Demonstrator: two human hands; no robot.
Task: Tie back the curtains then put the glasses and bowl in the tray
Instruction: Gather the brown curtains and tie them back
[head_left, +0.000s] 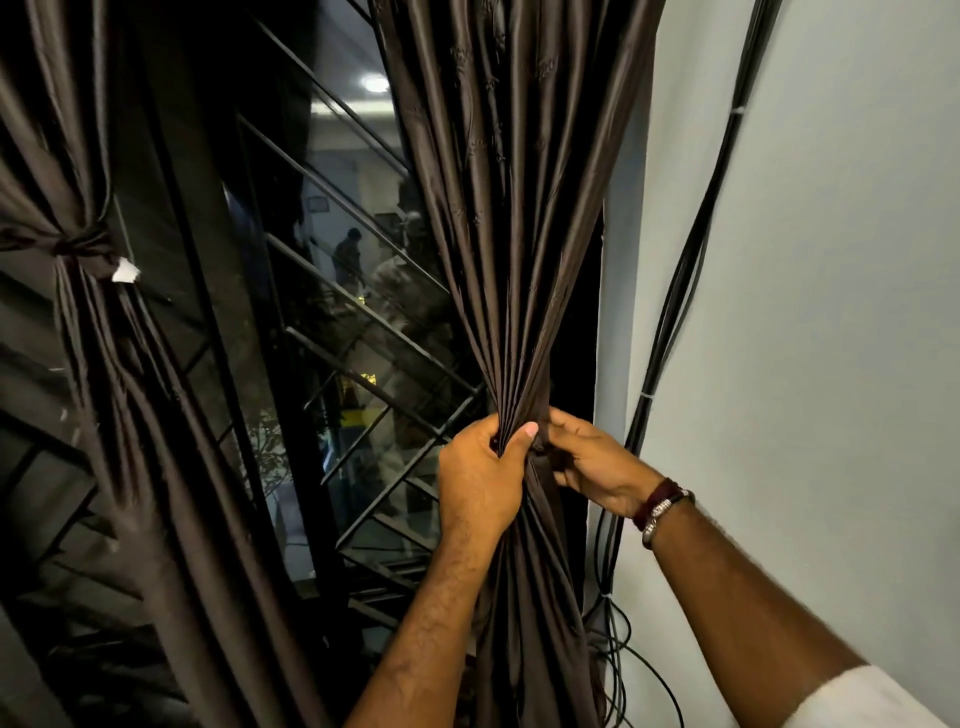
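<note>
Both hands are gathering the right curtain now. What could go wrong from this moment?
1. The left hand and right hand only pinch the bunched curtain; if either grip loosens before a tie goes round, the folds may spread again.
2. No tie-back is clearly visible here, unlike the knotted left curtain, so one hand may have to let go.
3. The cables hang close by and could get caught.

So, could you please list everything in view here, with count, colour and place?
right curtain: 1, dark brown, centre, gathered in both hands
left curtain: 1, dark brown, left, already tied with a band
window grille: 1, black, between the curtains
cables: a bundle, black, down the wall
wall: 1, white, right
bracelet: 1, dark red, right wrist
left hand: grips the curtain
right hand: grips the curtain
</note>
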